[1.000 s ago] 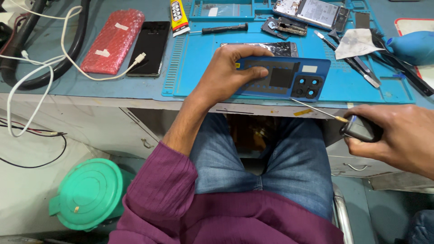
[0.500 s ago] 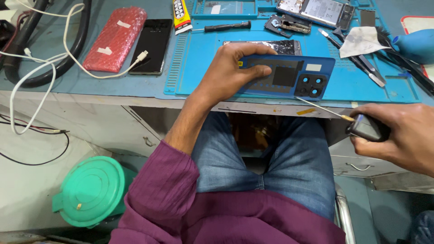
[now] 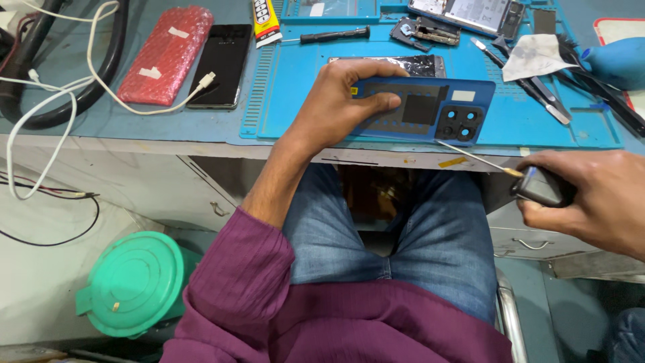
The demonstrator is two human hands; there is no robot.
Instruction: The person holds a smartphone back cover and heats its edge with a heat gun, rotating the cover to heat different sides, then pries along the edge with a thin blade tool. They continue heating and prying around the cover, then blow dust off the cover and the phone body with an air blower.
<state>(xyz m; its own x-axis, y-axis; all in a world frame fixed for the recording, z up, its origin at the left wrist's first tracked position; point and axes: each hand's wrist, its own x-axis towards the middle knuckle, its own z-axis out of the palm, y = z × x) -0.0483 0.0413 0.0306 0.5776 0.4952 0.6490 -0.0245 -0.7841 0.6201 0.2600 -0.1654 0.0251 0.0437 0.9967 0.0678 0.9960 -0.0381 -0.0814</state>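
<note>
Little has shifted since the earlier frames: the right hand (image 3: 591, 205) has drawn a touch lower at the right edge of the frame, while the left hand (image 3: 342, 101) stays where it was. That left hand is closed on the blue rectangular phone back cover with its black camera cutouts (image 3: 430, 111), thumb across its inner face and fingers curled over its top edge, holding it above the near edge of the blue rubber work mat (image 3: 295, 101) at centre frame. The right hand is closed round a small dark grey tool body with a thin metal tip (image 3: 541, 185); the tip points up and left toward the cover's lower right corner, just short of it, though whether it touches is hard to tell.

Behind the cover a dark cracked phone (image 3: 420, 64) lies on the mat. Farther up sit a black-handled screwdriver (image 3: 332, 35), an opened phone chassis (image 3: 467, 15) and a crumpled white wipe (image 3: 534, 57). A yellow and black glue tube (image 3: 266, 21) lies at upper centre. At upper left a flat packet in red bubble wrap with two pale tape strips (image 3: 166, 55) lies beside a black phone (image 3: 222, 65) with a white cable (image 3: 80, 81) plugged in. Below the bench edge, lower left, stands a green round lidded bin (image 3: 134, 282). Open room lies between bench edge and lap.
</note>
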